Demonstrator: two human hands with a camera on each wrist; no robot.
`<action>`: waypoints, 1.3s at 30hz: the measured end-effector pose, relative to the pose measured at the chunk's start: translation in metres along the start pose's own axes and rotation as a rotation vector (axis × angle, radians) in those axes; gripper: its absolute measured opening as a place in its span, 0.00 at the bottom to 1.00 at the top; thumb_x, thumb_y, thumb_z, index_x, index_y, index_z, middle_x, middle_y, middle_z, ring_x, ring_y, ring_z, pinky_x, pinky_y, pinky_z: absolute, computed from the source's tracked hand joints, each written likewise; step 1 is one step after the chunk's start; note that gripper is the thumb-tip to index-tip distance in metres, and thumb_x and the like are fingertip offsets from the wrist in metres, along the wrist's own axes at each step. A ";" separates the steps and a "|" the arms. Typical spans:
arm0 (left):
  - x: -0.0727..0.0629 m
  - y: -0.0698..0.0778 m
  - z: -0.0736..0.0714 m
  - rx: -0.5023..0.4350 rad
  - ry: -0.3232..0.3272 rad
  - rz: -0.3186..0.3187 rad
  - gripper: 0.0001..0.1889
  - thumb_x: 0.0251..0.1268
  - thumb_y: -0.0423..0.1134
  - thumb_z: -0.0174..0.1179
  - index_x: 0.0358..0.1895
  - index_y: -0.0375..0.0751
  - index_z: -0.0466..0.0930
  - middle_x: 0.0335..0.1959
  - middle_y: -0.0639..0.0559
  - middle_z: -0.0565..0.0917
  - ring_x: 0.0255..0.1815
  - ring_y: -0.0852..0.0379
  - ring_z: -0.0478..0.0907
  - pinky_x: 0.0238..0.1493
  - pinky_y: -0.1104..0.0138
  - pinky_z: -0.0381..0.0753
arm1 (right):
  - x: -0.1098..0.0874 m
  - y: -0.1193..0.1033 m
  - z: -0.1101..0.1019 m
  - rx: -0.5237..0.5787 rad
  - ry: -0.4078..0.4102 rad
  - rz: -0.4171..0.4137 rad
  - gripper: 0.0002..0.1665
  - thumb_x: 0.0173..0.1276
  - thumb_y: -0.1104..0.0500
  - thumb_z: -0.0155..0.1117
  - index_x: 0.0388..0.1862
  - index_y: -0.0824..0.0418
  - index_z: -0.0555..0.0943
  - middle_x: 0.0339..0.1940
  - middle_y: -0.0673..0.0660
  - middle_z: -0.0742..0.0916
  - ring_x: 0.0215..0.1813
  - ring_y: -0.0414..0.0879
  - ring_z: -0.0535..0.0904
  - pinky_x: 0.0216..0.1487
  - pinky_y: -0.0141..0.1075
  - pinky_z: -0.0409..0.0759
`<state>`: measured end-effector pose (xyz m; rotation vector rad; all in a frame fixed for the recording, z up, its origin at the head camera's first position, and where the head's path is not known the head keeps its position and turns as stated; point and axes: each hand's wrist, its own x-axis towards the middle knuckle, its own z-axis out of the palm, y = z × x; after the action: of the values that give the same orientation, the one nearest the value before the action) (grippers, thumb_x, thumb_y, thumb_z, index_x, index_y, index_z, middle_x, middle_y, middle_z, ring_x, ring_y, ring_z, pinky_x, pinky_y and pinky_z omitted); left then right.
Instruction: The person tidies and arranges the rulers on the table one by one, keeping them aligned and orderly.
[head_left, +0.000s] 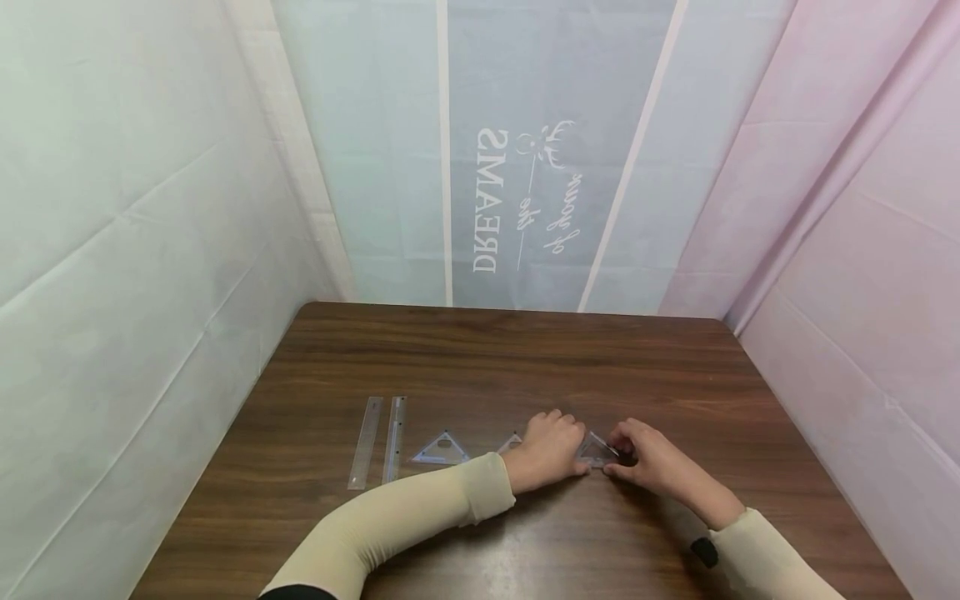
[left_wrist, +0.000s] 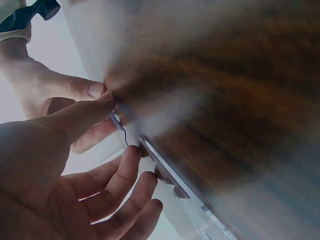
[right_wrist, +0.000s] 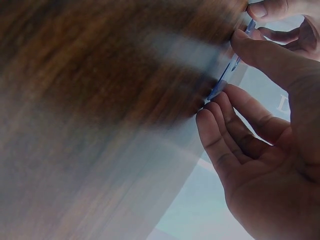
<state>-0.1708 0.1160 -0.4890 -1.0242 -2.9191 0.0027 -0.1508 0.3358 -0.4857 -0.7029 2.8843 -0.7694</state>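
A clear set square (head_left: 597,451) lies flat on the table between the two hands. My left hand (head_left: 550,451) grips its left side, thumb at the near corner and fingertips at the far edge. From the other side my right hand (head_left: 654,458) holds it, thumb (right_wrist: 245,40) at the near edge and fingers curled at the far end. In the right wrist view the set square (right_wrist: 229,72) shows edge-on with a blue rim. Another clear set square (head_left: 512,441) lies just left of my left hand, which partly hides it.
Farther left lies a clear set square (head_left: 442,448) with a blue rim. Beyond it are two clear rulers, one plain (head_left: 366,442) and one with dark marks (head_left: 395,437), side by side. The brown wooden table (head_left: 487,358) meets a printed cloth (head_left: 510,208) at its back edge.
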 end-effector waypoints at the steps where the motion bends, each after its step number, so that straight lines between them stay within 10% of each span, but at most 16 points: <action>1: 0.000 0.000 0.000 -0.001 -0.002 -0.001 0.24 0.62 0.69 0.72 0.49 0.57 0.87 0.41 0.62 0.86 0.44 0.61 0.80 0.45 0.67 0.81 | 0.000 0.000 0.000 0.003 -0.001 -0.001 0.19 0.59 0.59 0.87 0.42 0.60 0.83 0.38 0.48 0.82 0.39 0.39 0.79 0.39 0.35 0.81; 24: -0.002 -0.003 -0.002 -0.013 0.008 0.002 0.26 0.59 0.72 0.72 0.46 0.57 0.87 0.39 0.63 0.86 0.41 0.61 0.80 0.41 0.67 0.79 | -0.003 -0.002 0.000 0.009 0.002 0.000 0.24 0.58 0.59 0.88 0.46 0.64 0.82 0.40 0.51 0.83 0.41 0.41 0.79 0.41 0.36 0.81; 39: -0.017 -0.057 -0.016 -0.185 0.046 -0.068 0.29 0.74 0.69 0.62 0.66 0.55 0.85 0.60 0.58 0.85 0.59 0.56 0.81 0.59 0.61 0.82 | 0.013 -0.004 -0.008 -0.034 0.109 0.006 0.24 0.72 0.55 0.78 0.59 0.68 0.85 0.48 0.59 0.88 0.48 0.53 0.85 0.49 0.53 0.86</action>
<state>-0.1924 0.0609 -0.4727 -0.9324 -2.9543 -0.2941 -0.1620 0.3305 -0.4756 -0.6768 3.0018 -0.7837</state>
